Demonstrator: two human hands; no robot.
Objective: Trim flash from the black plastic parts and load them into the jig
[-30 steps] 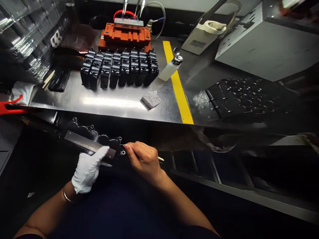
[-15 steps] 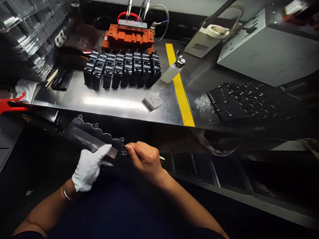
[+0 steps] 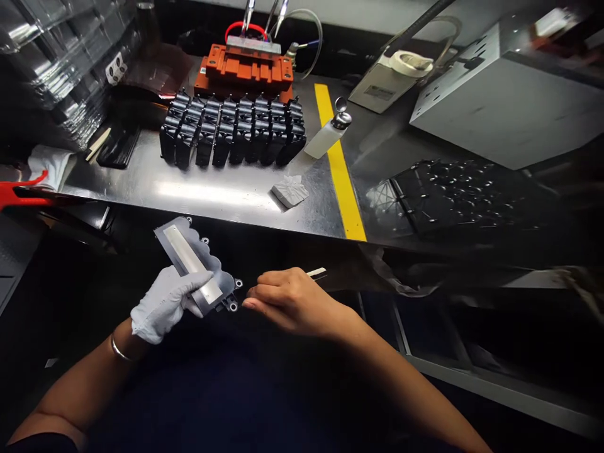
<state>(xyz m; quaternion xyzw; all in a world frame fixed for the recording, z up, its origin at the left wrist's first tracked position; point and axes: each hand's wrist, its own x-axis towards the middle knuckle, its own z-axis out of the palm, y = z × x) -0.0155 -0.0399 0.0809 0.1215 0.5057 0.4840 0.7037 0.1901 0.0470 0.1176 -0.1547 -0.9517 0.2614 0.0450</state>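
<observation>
A worker's left hand (image 3: 165,299), in a white knit glove, grips a dark grey, scallop-edged casing (image 3: 205,257) in front of and below the edge of a brushed-metal worktop (image 3: 189,189), the thumb laid across a flat, shiny metal strip (image 3: 184,248) on its face. The casing's long axis slants from far left to near right, bringing its lugged end, with two ring-shaped eyelets, just left of the bare right hand (image 3: 292,302), whose fingertips hang near that end, apparently with a narrow gap. The right grip is narrow, its fingers curled round a slim, pale-ended tool (image 3: 317,272); whether a tip projects at the fingertips cannot be told. The casing's face looks smooth and matte against the strip's bright sheen. On the worktop beyond stand tight rows of glossy black moulded parts (image 3: 236,135), backed by a stepped orange block fixture (image 3: 250,66), with a crumpled white folded wipe (image 3: 290,190) and a tilted-looking translucent bottle with a metal cap (image 3: 321,139) to the right.
</observation>
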